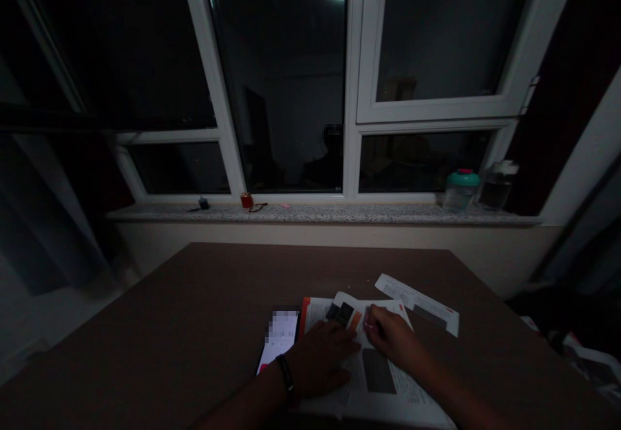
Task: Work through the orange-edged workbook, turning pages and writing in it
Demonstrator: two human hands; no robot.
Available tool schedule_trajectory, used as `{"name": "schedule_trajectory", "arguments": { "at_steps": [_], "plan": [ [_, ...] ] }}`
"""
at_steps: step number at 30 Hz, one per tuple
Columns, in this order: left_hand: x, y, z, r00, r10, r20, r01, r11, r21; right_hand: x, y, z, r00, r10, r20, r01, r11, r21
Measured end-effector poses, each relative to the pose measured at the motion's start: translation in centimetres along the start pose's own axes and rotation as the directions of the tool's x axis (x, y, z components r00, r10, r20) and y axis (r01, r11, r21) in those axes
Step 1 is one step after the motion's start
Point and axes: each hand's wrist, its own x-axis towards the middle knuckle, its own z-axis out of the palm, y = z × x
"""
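A printed booklet [405, 388] with pictures and text lies on the brown table in front of me, its left edge orange-red. My left hand [324, 357], with a dark band on the wrist, rests flat over its pages, fingers stretched to the right. Under the fingertips is a smaller printed piece [343, 307] with dark and orange patches, its upper end lifted. My right hand [385, 332] is closed just right of that piece, over the booklet. A small pinkish thing shows at its fingers, too dim to name. Left of the booklet lies a phone [280, 336] with its screen lit.
A cut strip of printed paper [417, 304] lies on the table [194, 307] to the right. Along the stone windowsill [339, 213] stand a teal-lidded bottle [460, 189], a white-lidded container [497, 185], a small red item [246, 200] and a small dark jar [203, 204].
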Motion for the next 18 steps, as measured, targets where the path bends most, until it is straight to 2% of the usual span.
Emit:
{"name": "schedule_trajectory", "arguments": {
  "at_steps": [6, 10, 14, 18],
  "plan": [
    [0.4, 0.1, 0.5, 1.0, -0.002, -0.027, 0.003, 1.0, 0.008, -0.8, -0.7, 0.2, 0.994, -0.068, 0.081, 0.065, 0.997, 0.04],
    [0.4, -0.1, 0.8, 0.998, -0.014, -0.053, 0.013, 1.0, -0.007, -0.2, -0.7, -0.1, 0.997, -0.056, 0.048, 0.057, 0.998, -0.011],
    [0.3, -0.1, 0.6, 0.999, -0.014, -0.05, 0.013, 1.0, -0.022, 0.5, -0.5, -0.4, 1.0, 0.002, -0.008, -0.002, 0.998, -0.056],
    [0.3, -0.1, 0.3, 0.999, -0.028, -0.034, 0.027, 0.999, -0.024, 0.2, -0.6, -0.2, 1.0, -0.011, 0.0, 0.011, 1.0, -0.014]
  ]
}}
